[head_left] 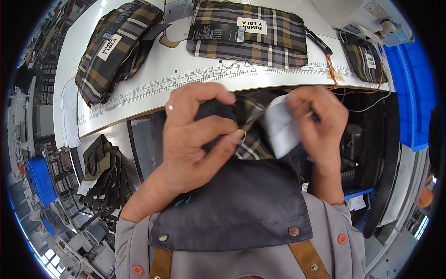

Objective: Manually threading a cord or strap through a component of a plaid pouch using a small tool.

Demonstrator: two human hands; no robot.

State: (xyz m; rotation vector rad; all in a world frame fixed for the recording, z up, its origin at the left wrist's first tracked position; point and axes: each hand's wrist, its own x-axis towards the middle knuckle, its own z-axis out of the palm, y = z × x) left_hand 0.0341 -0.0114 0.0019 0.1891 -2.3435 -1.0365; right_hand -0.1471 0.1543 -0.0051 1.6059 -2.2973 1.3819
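Pinching plaid cloth (254,146), left grip (195,135) narrow, right grip (320,121) holding white piece (280,131), table edge (139,109) beyond

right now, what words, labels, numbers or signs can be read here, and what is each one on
Left plaid bundle: white label, lettering not quoted; dark tag, unreadable.
Middle plaid piece: white label, lettering not quoted.
Its black tag, with barcode: print too small.
Right plaid piece: white label, lettering not quoted.
White table: ruler scale, numbers not copied.
Apron: blue marks, unreadable.
Pale box, upper right: markings too small.

The right hand (321,124) and the white piece (279,129) it touches are blurred.
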